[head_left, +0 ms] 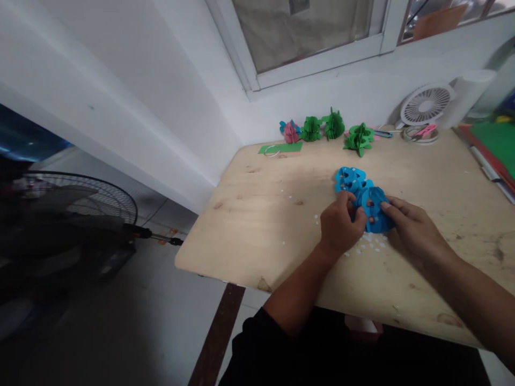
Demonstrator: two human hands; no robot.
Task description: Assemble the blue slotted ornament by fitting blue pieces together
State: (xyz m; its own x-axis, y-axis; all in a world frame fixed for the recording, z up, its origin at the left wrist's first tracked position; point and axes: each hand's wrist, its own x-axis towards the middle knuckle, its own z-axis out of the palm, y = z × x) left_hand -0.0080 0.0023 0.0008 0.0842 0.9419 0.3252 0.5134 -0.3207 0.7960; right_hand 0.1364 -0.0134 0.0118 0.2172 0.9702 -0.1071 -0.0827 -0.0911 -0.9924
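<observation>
A blue cut-paper ornament (377, 214), made of several layers with holes through them, is between my two hands above the wooden table. My left hand (341, 222) pinches its left side, thumb and forefinger together. At its right edge my right hand (410, 222) grips it, thumb on top and the other fingers behind. The far part of the blue paper spreads away past my left fingertips, dotted with small white bits. Under the hands, white paper scraps (372, 244) lie scattered on the wood.
Along the back stand green paper ornaments (335, 124) and a pink and blue one (290, 131). A green strip (280, 148) lies before them. Back right are a small white fan (427, 104), tape rolls (420, 135) and green sheets (497, 145). A black floor fan (80, 198) stands left.
</observation>
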